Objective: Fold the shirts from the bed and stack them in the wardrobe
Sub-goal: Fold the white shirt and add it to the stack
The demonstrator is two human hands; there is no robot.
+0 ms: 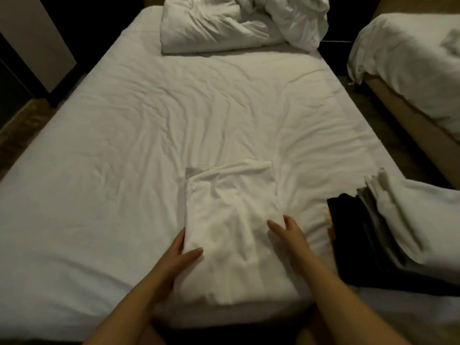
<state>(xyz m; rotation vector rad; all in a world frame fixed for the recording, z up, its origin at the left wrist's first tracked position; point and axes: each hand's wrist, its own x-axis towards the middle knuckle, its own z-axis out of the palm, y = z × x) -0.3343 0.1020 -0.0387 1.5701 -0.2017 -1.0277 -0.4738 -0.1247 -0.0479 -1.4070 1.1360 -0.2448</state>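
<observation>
Straight-fingered, the left hand (183, 251) and the right hand (286, 232) press the two sides of the folded white shirt (231, 215); neither hand is closed around it.

Lying at the near edge of the bed (112, 145), the shirt looks soft and loosely folded. I judge that if it is lifted only by the sides, the middle can sag and the fold can open; it is also close to the mattress edge, so a careless pull could drag it off. The white sheet is wrinkled, which can catch the cloth. A stack of folded clothes (371, 235), dark and pale, leans near the right side and could tip if bumped. A crumpled duvet (236, 23) lies at the far end, a second bed (410, 58) stands to the right, and the room is dim. A pale panel (37, 41) at the left may be the wardrobe; I cannot tell.
</observation>
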